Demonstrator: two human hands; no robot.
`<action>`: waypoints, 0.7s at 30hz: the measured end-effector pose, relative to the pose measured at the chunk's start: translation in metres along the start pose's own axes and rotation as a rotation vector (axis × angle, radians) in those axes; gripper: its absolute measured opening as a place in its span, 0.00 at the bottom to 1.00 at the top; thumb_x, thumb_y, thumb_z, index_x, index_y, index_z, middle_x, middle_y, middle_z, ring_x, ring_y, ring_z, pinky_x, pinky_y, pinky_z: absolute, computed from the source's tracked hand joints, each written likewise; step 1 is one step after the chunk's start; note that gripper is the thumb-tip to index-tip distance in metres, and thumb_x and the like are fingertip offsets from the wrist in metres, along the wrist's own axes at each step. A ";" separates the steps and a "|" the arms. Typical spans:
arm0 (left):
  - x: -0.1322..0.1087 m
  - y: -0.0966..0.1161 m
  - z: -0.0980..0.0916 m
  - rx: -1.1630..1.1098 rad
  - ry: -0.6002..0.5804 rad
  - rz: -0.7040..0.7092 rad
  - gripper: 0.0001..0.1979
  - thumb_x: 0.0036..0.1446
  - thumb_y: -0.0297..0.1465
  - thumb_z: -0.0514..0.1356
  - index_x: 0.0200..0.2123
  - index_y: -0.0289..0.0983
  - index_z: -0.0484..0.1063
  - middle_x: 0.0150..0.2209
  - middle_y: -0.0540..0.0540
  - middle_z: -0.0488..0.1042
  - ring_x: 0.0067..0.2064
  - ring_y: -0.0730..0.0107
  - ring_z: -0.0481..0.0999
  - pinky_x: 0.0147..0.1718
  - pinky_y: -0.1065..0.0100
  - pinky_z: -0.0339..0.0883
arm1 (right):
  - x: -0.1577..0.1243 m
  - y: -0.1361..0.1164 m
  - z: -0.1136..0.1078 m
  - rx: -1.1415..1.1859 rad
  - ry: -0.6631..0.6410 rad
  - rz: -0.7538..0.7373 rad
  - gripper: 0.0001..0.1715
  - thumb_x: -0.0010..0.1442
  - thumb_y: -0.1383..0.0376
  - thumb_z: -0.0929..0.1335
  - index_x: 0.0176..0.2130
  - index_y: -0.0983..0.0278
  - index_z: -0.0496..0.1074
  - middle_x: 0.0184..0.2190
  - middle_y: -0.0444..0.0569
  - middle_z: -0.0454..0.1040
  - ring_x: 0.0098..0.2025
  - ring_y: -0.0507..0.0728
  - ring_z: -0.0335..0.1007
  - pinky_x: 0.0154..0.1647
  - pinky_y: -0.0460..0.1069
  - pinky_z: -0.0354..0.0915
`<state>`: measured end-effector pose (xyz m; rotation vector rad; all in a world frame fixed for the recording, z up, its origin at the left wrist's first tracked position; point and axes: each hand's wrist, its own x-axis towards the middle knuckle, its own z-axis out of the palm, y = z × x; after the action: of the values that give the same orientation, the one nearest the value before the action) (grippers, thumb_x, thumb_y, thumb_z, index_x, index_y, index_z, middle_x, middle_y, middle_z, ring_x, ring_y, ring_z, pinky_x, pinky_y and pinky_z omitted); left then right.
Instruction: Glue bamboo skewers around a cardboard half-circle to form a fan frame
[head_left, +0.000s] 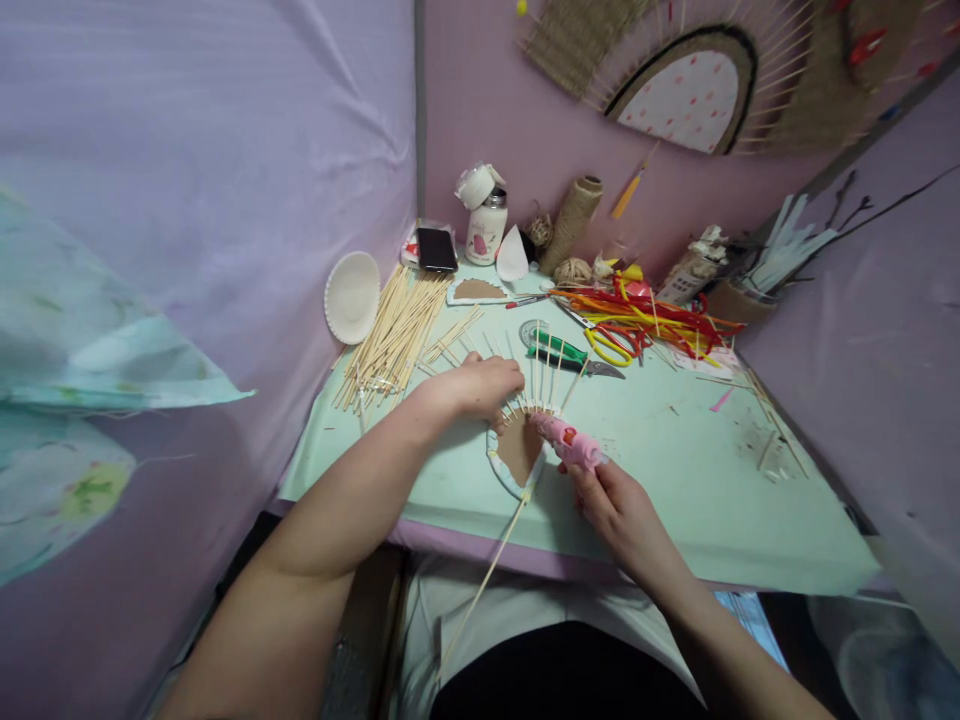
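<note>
A brown cardboard piece (517, 452) with a pale cloth rim lies near the table's front edge. Thin wooden sticks (553, 372) fan out from its far rim, and one long stick (484, 580) runs from its near end over the table edge. My left hand (491, 387) is closed over the sticks at the left of the rim; its fingertips are partly hidden. In my right hand (606, 497) is a pink hot glue gun (570, 440), its nozzle pointing at the cardboard's upper edge, where contact cannot be made out.
Pruning shears (559, 348) and scissors (609, 345) lie beyond the fan. Loose sticks (394, 335), a white bowl (352, 297) and a phone (436, 250) are at left. Red and yellow strips (660, 320), a twine spool (574, 222) and a bottle (487, 228) stand behind.
</note>
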<state>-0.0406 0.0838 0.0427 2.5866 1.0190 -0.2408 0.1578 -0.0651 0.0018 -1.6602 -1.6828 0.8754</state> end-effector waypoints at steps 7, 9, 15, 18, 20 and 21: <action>0.002 -0.002 0.002 -0.006 0.008 0.007 0.23 0.49 0.30 0.68 0.49 0.41 0.69 0.58 0.44 0.68 0.59 0.53 0.65 0.55 0.53 0.56 | 0.007 -0.004 -0.004 0.061 -0.029 0.068 0.26 0.63 0.43 0.61 0.30 0.61 0.67 0.19 0.43 0.66 0.22 0.55 0.63 0.22 0.48 0.61; 0.002 -0.003 0.002 -0.007 0.009 0.006 0.23 0.49 0.30 0.68 0.49 0.42 0.69 0.58 0.44 0.68 0.59 0.53 0.65 0.55 0.53 0.56 | 0.009 -0.006 -0.005 0.056 -0.032 0.077 0.27 0.63 0.42 0.61 0.31 0.62 0.67 0.20 0.44 0.66 0.22 0.55 0.64 0.22 0.49 0.61; 0.001 -0.001 0.001 -0.010 -0.006 -0.007 0.25 0.48 0.31 0.69 0.51 0.41 0.69 0.58 0.44 0.68 0.59 0.51 0.64 0.55 0.52 0.56 | 0.015 -0.009 -0.007 0.097 -0.050 0.112 0.28 0.62 0.42 0.61 0.31 0.62 0.67 0.20 0.43 0.66 0.22 0.54 0.63 0.24 0.49 0.61; 0.001 -0.001 0.000 0.004 -0.006 0.000 0.24 0.49 0.30 0.69 0.50 0.40 0.69 0.58 0.43 0.68 0.59 0.52 0.65 0.54 0.53 0.57 | 0.016 -0.009 -0.007 0.124 -0.061 0.145 0.29 0.62 0.41 0.61 0.35 0.64 0.69 0.20 0.43 0.66 0.23 0.54 0.63 0.25 0.49 0.61; 0.001 -0.001 0.000 0.012 -0.003 0.007 0.23 0.49 0.30 0.68 0.50 0.40 0.69 0.58 0.42 0.68 0.59 0.53 0.65 0.53 0.54 0.57 | 0.016 -0.008 -0.007 0.135 -0.067 0.157 0.29 0.61 0.41 0.61 0.35 0.64 0.69 0.20 0.43 0.66 0.23 0.54 0.63 0.26 0.49 0.61; 0.001 -0.001 0.000 0.014 0.000 0.008 0.23 0.49 0.29 0.68 0.49 0.40 0.69 0.58 0.42 0.68 0.59 0.54 0.65 0.53 0.54 0.57 | 0.016 -0.007 -0.007 0.139 -0.070 0.159 0.29 0.61 0.41 0.60 0.36 0.64 0.69 0.20 0.43 0.65 0.23 0.54 0.63 0.26 0.49 0.61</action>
<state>-0.0404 0.0848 0.0418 2.6030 1.0095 -0.2474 0.1588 -0.0485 0.0115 -1.7031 -1.5131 1.1125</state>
